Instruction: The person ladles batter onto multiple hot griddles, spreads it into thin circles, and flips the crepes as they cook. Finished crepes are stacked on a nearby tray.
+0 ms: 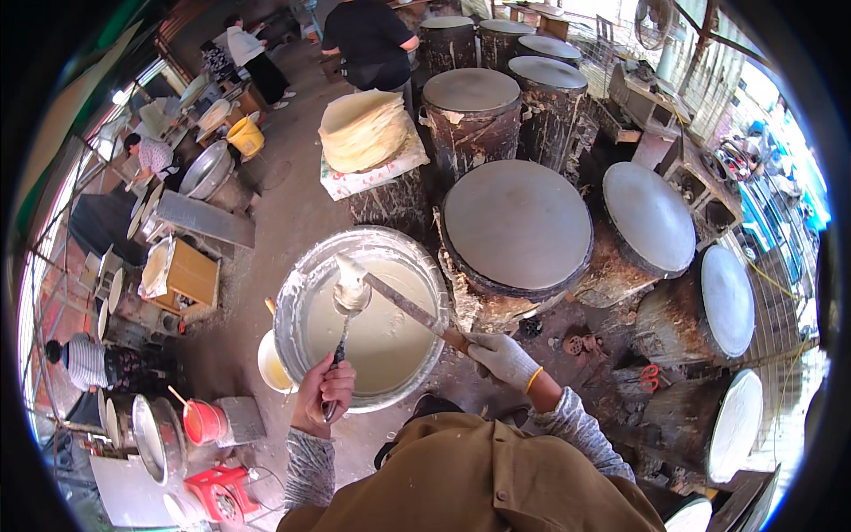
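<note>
My bare left hand (328, 388) is wrapped round the black handle of a ladle (346, 324). The ladle's bowl, coated with thick off-white batter (352, 285), is above a wide metal basin (432, 372). Pale batter (377, 341) fills the lower part of that basin, and dried smears cover its wall. In a white glove, my right hand (507, 359) grips a long flat scraper (408, 308) by its wooden end. The scraper's far tip is beside the ladle's bowl; whether they touch I cannot tell.
Drum-shaped griddles with round flat tops (519, 222) stand in front and to the right. A stack of thin round flatbreads (370, 133) rests beyond the basin. A white bucket (273, 359) is left of it. Other people (370, 40) work farther off. Red-handled scissors (651, 379) are at right.
</note>
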The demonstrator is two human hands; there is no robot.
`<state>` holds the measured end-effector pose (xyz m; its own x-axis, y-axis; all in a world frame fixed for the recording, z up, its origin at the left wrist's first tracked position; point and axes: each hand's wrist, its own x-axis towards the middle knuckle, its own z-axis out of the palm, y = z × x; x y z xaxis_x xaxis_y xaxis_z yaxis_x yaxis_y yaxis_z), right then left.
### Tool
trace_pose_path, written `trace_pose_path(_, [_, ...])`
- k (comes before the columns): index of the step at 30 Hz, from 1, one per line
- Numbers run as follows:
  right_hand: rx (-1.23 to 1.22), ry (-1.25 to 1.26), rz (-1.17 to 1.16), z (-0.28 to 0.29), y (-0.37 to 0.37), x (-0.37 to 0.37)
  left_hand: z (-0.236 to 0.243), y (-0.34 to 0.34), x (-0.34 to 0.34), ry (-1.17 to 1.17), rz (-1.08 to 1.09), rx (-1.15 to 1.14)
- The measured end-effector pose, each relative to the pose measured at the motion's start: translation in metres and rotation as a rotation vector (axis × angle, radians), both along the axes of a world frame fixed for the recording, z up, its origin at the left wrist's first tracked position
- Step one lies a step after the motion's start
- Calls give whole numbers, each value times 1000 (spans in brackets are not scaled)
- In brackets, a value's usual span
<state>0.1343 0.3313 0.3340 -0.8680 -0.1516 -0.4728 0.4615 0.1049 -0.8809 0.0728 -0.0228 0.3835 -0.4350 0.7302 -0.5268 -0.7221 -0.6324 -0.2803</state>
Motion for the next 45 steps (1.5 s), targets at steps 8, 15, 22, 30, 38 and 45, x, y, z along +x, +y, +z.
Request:
trace_pose_path(8, [-187,52,64,26,31,6,44,34,46,659,42,-761])
trace_pose_path(15, [63,160,38,1,40,9,29,35,12,270,-39,-331])
trace_pose_path(22, [766,605,-418,0,80,45,47,141,-27,192,-234,-1])
trace_pose_path(30, [1311,551,-674,-44,188,176,73,321,-36,92,-530,230])
trace_pose_path(38, [338,305,-1304,-61,276,306,86,531,42,327,-955,178])
trace_pose_path(45, [-747,468,-1551,-5,374,341,66,737,129,684,-1250,211])
